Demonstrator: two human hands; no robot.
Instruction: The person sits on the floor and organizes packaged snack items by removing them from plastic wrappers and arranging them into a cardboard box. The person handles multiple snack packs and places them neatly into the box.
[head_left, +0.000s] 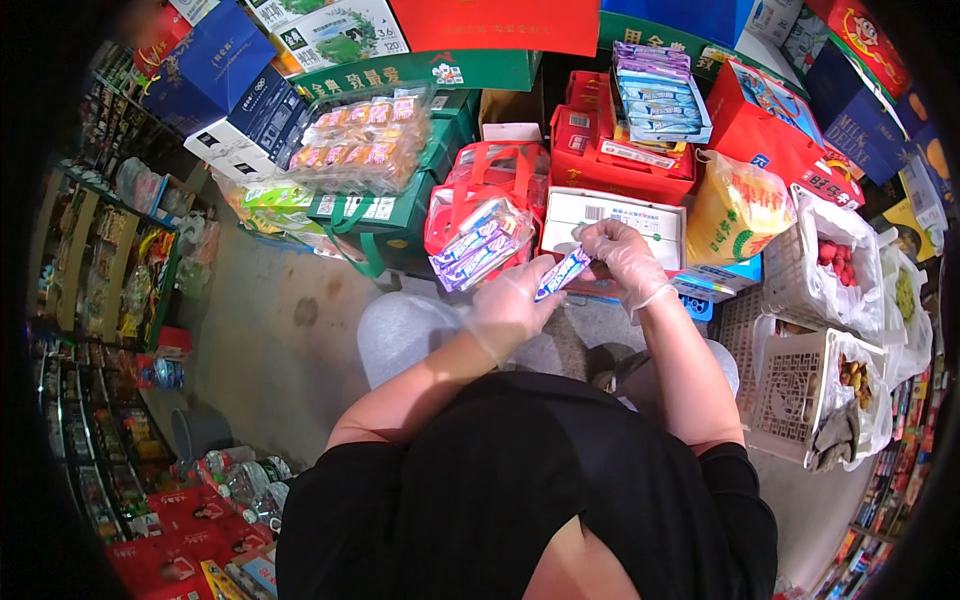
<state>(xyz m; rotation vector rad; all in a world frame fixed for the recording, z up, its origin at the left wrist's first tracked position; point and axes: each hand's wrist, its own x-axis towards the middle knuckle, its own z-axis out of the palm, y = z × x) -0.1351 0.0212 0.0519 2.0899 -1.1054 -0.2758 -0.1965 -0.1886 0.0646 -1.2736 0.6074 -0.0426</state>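
A purple-and-white candy stick packet (564, 273) slants between my two hands, both in clear plastic gloves. My right hand (628, 262) pinches its upper end, and my left hand (514, 300) has its fingers at the lower end. Left of them, several similar purple packets (480, 251) lie in clear wrapping against a red bag with clear sides (495, 172). Just beyond my right hand is a white carton (592, 201) set in a red-edged box. Farther back, an open display box (671, 138) holds blue and purple packets on top of red gift boxes (622, 176).
A clear tray of wrapped pastries (360, 142) rests on green boxes (405, 217). On the right stand a yellow bag (739, 214) and white plastic crates (784, 401) with fruit. Stocked shelves (97, 262) line the left; plastic bottles (251, 480) lie behind on the left.
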